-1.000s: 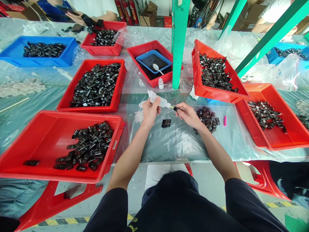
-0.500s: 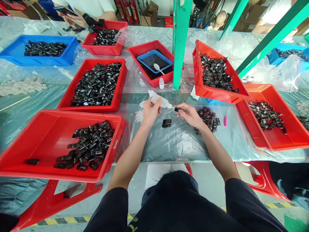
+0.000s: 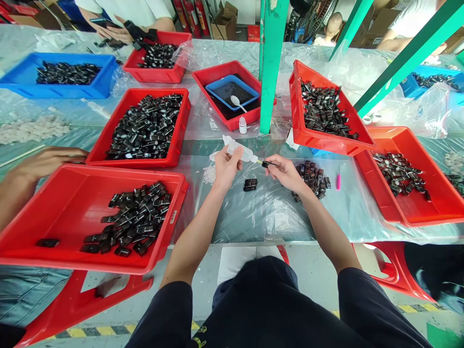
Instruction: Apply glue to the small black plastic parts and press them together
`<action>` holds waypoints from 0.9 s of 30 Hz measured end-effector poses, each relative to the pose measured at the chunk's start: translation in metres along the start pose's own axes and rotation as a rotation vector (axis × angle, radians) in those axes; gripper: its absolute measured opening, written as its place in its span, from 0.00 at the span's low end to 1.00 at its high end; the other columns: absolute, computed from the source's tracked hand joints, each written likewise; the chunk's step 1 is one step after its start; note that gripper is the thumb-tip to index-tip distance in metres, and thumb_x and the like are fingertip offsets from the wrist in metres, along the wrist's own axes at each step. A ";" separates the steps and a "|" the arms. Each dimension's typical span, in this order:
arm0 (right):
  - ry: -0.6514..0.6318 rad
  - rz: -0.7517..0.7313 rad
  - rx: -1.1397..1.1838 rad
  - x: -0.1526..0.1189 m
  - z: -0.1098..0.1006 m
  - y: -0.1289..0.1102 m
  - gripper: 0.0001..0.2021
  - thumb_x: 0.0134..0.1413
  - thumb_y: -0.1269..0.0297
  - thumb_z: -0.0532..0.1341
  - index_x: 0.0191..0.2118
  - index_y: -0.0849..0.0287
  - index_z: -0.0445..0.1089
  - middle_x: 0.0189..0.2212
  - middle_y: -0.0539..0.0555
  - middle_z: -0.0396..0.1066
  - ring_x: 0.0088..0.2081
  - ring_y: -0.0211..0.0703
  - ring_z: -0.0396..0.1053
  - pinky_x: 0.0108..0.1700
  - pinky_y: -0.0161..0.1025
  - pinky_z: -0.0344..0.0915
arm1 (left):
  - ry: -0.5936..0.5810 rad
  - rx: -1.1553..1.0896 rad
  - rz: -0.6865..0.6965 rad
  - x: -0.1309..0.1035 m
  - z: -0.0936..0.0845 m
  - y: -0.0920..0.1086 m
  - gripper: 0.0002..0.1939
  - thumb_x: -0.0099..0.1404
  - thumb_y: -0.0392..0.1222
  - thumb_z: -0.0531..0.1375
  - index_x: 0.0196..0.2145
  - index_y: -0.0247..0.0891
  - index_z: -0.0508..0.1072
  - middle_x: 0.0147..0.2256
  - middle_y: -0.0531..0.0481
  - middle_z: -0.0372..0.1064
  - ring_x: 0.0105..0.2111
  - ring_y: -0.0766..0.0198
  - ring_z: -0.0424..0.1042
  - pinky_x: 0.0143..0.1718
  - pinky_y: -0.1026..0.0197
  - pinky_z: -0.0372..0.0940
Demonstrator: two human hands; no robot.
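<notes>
My left hand (image 3: pixel 227 166) is closed around a white squeeze bottle (image 3: pixel 243 152) with a thin nozzle, tilted toward the right. The nozzle tip meets or nearly meets a small black glossy part (image 3: pixel 268 164), pinched in the fingers of my right hand (image 3: pixel 284 171). Below, a short row of black parts (image 3: pixel 250 184) lies on the plastic-covered table (image 3: pixel 264 217). Close by my right wrist is a loose pile of dark parts (image 3: pixel 313 179). Small whitish bits (image 3: pixel 209 175) lie beside my left hand.
Red bins (image 3: pixel 58 193) of black parts flank me on both sides. A green post (image 3: pixel 270 67) rises ahead, near a small bottle (image 3: pixel 242 124) and a blue tray with a spoon (image 3: pixel 237 102). A pink-handled tool (image 3: pixel 338 181) lies right. A co-worker's hand (image 3: pixel 54 158) is at left.
A co-worker's hand and forearm have come in at the left, behind the large red bin. My own hands, the bottle and the black part look the same.
</notes>
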State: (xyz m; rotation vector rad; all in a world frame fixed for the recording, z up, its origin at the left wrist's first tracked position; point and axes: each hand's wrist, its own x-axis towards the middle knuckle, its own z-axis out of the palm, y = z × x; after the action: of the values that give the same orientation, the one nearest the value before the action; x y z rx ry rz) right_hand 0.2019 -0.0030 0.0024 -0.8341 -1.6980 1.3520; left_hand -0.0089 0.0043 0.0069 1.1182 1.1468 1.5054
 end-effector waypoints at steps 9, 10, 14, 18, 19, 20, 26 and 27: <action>0.004 0.010 0.068 0.000 -0.001 0.001 0.23 0.63 0.40 0.63 0.46 0.56 0.66 0.30 0.49 0.71 0.23 0.32 0.59 0.27 0.35 0.60 | -0.012 -0.067 -0.015 -0.003 0.002 0.002 0.27 0.56 0.67 0.70 0.28 0.38 0.72 0.18 0.56 0.62 0.16 0.71 0.60 0.17 0.65 0.51; 0.013 0.009 0.078 0.000 0.000 0.001 0.23 0.62 0.40 0.63 0.46 0.56 0.66 0.30 0.48 0.71 0.23 0.32 0.59 0.27 0.35 0.59 | -0.015 -0.076 -0.014 -0.003 0.002 0.003 0.27 0.56 0.67 0.69 0.28 0.38 0.72 0.18 0.56 0.63 0.16 0.71 0.61 0.17 0.65 0.52; 0.035 0.014 0.106 0.000 0.002 0.001 0.24 0.61 0.40 0.64 0.46 0.56 0.65 0.31 0.49 0.72 0.23 0.31 0.59 0.26 0.34 0.59 | -0.005 -0.098 -0.004 -0.004 0.003 0.003 0.27 0.56 0.67 0.69 0.29 0.38 0.73 0.18 0.56 0.64 0.16 0.70 0.62 0.17 0.65 0.53; 0.056 0.034 0.111 0.001 0.003 0.002 0.24 0.61 0.39 0.64 0.47 0.56 0.66 0.32 0.49 0.73 0.23 0.31 0.61 0.24 0.33 0.57 | 0.005 -0.087 0.006 -0.003 0.002 0.001 0.26 0.57 0.67 0.69 0.30 0.39 0.72 0.19 0.56 0.65 0.17 0.70 0.63 0.17 0.65 0.54; 0.064 0.044 0.112 0.001 0.003 0.002 0.24 0.62 0.38 0.63 0.47 0.56 0.67 0.32 0.49 0.73 0.23 0.32 0.62 0.24 0.33 0.57 | 0.010 -0.083 0.010 -0.003 0.002 0.001 0.26 0.57 0.67 0.69 0.30 0.39 0.72 0.19 0.56 0.65 0.17 0.70 0.63 0.18 0.65 0.54; 0.074 0.052 0.116 0.002 0.003 0.003 0.25 0.62 0.38 0.62 0.47 0.56 0.67 0.31 0.49 0.73 0.23 0.32 0.63 0.23 0.33 0.56 | 0.015 -0.083 0.015 -0.003 0.002 0.000 0.26 0.58 0.67 0.69 0.30 0.39 0.72 0.19 0.56 0.65 0.17 0.70 0.63 0.18 0.65 0.54; 0.122 0.041 0.122 0.002 0.003 0.002 0.25 0.61 0.38 0.64 0.49 0.54 0.70 0.34 0.51 0.73 0.23 0.32 0.64 0.23 0.34 0.57 | 0.050 -0.091 -0.002 -0.002 0.002 0.001 0.25 0.58 0.66 0.68 0.31 0.40 0.72 0.19 0.56 0.64 0.17 0.70 0.64 0.18 0.65 0.54; 0.132 0.029 0.119 0.002 0.003 0.001 0.24 0.60 0.39 0.65 0.50 0.54 0.71 0.36 0.51 0.73 0.24 0.32 0.63 0.24 0.34 0.59 | 0.054 -0.092 -0.010 -0.002 0.003 0.002 0.26 0.57 0.67 0.68 0.30 0.40 0.72 0.19 0.56 0.64 0.17 0.70 0.64 0.18 0.65 0.54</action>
State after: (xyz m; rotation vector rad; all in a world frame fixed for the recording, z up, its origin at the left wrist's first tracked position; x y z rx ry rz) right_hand 0.1981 -0.0022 0.0017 -0.8633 -1.4942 1.3726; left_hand -0.0062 0.0024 0.0088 1.0140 1.1070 1.5725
